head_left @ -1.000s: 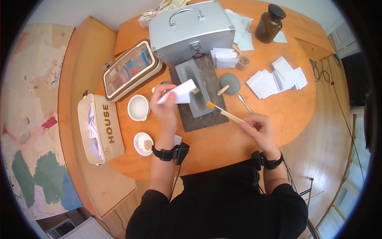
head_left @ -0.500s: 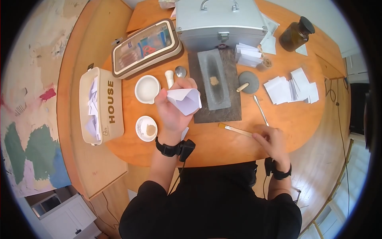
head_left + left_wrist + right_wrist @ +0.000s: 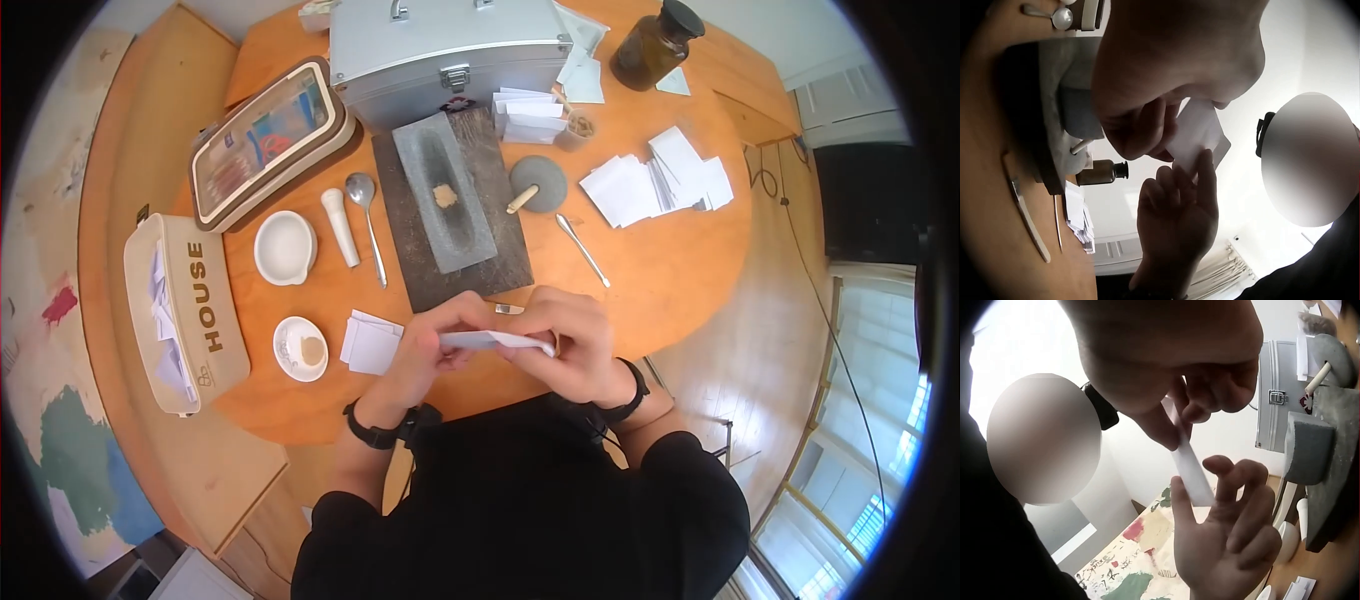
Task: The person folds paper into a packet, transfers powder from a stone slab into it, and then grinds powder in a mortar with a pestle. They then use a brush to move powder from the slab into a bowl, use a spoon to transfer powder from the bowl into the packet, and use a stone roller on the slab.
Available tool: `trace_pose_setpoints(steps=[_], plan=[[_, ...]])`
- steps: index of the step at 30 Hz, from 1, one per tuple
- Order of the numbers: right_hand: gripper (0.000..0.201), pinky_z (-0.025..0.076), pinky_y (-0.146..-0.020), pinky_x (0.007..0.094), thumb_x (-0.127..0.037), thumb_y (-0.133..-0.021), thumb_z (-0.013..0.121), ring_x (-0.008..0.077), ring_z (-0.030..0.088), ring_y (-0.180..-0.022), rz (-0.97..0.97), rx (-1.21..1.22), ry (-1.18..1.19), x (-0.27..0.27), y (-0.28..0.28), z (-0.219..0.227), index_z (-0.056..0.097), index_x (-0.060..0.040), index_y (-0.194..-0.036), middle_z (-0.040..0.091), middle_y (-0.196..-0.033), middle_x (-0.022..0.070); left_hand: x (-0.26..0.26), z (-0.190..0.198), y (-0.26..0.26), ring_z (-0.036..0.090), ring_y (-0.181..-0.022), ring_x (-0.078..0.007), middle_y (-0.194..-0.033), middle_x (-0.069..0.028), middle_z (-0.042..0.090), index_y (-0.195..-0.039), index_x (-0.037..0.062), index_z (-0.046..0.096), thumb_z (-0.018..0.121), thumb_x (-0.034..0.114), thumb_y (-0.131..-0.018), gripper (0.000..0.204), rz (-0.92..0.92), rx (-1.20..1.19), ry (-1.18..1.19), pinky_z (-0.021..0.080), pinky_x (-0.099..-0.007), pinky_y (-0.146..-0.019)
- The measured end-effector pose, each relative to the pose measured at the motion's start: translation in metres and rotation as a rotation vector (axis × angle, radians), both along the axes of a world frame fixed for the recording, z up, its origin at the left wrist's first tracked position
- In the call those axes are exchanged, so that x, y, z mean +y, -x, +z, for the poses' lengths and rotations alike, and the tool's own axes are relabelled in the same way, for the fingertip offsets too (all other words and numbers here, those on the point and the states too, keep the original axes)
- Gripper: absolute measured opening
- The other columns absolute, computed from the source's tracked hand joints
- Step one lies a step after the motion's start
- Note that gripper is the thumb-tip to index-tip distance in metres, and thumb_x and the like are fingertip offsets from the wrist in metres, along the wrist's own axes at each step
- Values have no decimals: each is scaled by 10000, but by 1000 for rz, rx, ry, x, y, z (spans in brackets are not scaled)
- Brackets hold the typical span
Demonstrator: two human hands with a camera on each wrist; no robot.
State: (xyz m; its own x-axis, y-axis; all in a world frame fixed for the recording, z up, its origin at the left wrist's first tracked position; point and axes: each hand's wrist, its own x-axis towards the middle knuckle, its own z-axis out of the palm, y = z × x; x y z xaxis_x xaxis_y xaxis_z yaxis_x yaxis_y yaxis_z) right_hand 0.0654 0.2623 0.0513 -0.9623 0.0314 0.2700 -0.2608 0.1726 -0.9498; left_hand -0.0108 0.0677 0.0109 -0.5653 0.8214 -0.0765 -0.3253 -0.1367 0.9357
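A folded piece of white paper [image 3: 490,341] is held up in front of the body, over the table's near edge. My left hand [image 3: 425,350] pinches its left end between thumb and fingers. At the other end, the thumb and fingers of my right hand [image 3: 572,345] grip the paper's edge. In the left wrist view the folded paper looks like a flat packet. Below the hands a flat brush [image 3: 1025,219] lies on the table, mostly hidden in the head view. Beyond them a grey stone trough [image 3: 465,240] holds a small heap of tan powder [image 3: 445,195].
The trough stands on a dark board [image 3: 405,270]. Left are a mortar [image 3: 285,247], pestle [image 3: 340,228], spoon [image 3: 372,230], powder dish [image 3: 288,368] and paper squares [image 3: 372,343]. Right are a handled stone disc [image 3: 545,175], metal rod [image 3: 583,250] and papers [image 3: 620,190]. A silver case [image 3: 440,50] stands behind.
The right hand has put the brush down on the table and moved left to the paper. The left hand's opened paper cone is now flattened between both hands, nearer the body.
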Motion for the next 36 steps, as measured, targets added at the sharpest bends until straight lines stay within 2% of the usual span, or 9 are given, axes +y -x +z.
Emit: trace_pose_setpoints(steps=[2,6,8,10,13,21,26,29,36], plan=[[110,290,-485,273,-71,-803,748,102,441,-535,20,-55,74,8,2,-2,653,-21,-784,489,-663,14,-5,1,4,463,-684,-63,-881,-3,502,-1066,4,606,512,642,-928,660,-22,24,-71,332,-211,-603],[105,285,-491,242,-75,-835,730,34,390,-538,250,-354,20,24,1,-9,641,-31,-803,528,-700,-18,-13,10,0,443,-674,-42,-790,29,508,-1020,-3,610,608,305,-970,312,-46,-8,76,336,-228,-578],[67,283,-497,220,-44,-843,713,18,385,-553,110,-421,204,10,4,-7,647,-35,-835,551,-726,-39,-9,22,7,427,-667,-26,-745,49,501,-996,-2,604,610,159,-969,163,-88,106,212,332,-228,-566],[90,278,-514,184,24,-854,670,-6,388,-577,26,-461,344,3,9,-4,672,-35,-922,583,-768,-66,-6,12,1,407,-650,-17,-737,59,485,-967,5,596,588,146,-980,142,6,23,169,318,-220,-554],[119,383,-598,195,44,-850,659,39,546,-693,81,-421,429,11,5,-20,665,11,-964,647,-824,20,-7,3,-1,401,-662,-6,-747,62,482,-931,14,581,577,142,-985,139,61,-33,150,315,-209,-565],[121,385,-603,197,34,-837,660,37,555,-703,88,-448,484,10,4,-27,675,0,-953,670,-853,28,-6,9,1,439,-720,-18,-815,36,524,-943,9,584,568,115,-980,114,59,-118,-11,350,-210,-622],[131,383,-608,198,-1,-824,688,38,537,-692,161,-433,307,13,6,-21,669,-8,-954,669,-848,18,-10,14,6,454,-671,-28,-767,46,535,-907,30,600,592,116,-959,101,25,43,211,341,-206,-577],[75,341,-534,206,-35,-835,693,18,397,-524,47,-367,244,2,13,-17,686,-39,-910,621,-731,-33,-8,18,8,444,-625,-34,-732,33,531,-879,30,608,629,91,-930,82,7,208,312,336,-213,-542],[46,392,-482,280,-40,-789,676,150,544,-558,173,-283,-181,7,20,-10,655,-39,-830,639,-745,48,0,29,14,487,-504,-167,-659,-58,544,-830,47,630,692,73,-815,69,48,684,404,384,-283,-487]])
